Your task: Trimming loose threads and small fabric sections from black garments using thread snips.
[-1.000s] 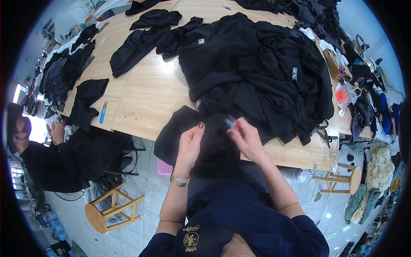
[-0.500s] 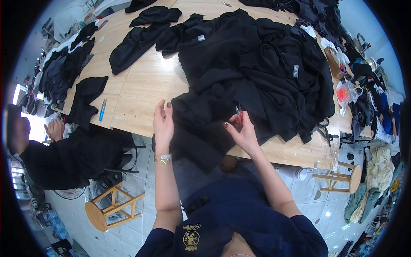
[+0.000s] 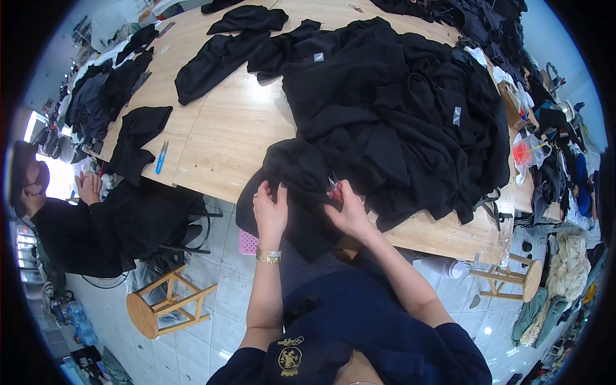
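One hand — right — holds snips.

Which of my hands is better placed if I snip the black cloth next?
Probably your right hand: it holds the red-handled snips, blades up against the black cloth; no tool shows in your left hand.

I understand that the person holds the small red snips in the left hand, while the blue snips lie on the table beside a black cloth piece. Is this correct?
Not quite: the head view shows the small red snips in the right hand, not the left hand. The blue snips do lie on the table beside a black cloth piece.
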Demonstrator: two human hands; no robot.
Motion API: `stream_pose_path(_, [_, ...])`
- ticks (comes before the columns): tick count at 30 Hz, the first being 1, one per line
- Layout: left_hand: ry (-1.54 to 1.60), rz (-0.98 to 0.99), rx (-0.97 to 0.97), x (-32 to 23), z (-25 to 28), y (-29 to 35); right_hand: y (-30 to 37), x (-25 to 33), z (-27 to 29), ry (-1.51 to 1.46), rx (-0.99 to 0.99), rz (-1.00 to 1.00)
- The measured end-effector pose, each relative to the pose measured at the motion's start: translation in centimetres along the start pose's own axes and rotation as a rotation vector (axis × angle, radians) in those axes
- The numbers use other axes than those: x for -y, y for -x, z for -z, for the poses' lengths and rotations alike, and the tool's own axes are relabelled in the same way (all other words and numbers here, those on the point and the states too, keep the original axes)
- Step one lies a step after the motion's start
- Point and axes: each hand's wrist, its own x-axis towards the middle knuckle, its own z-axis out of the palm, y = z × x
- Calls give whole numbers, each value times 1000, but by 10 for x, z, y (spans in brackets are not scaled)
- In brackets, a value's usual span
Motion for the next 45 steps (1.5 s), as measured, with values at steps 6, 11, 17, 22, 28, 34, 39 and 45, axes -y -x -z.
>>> stream_pose_path(6, [449,24,179,2,6,-7,11,16,9,-242,9,141])
stream_pose_path(11, [1207,160,308,-31,30,6,3,-1,25,-765,-150,-114])
stream_pose_path(17, [1235,95,277,-41,32,11,7,-1,17,-700,-95,-98])
stream_pose_path(22, [1144,26,133,-31,25,6,6,7,17,-787,-102,-119])
stream_pose_path(28, [823,-99,17,-28,22,13,4,10,19,-864,-125,-141])
stream_pose_path(34, [589,-81,-109,-28,17,32,7,10,19,-895,-112,-173])
stream_pose_path(39, [441,-265,-129,-31,17,67,8,10,18,-977,-134,-204])
stream_pose_path(45, [415,213,1263,-35,37,100,2,17,12,-1064,-179,-125])
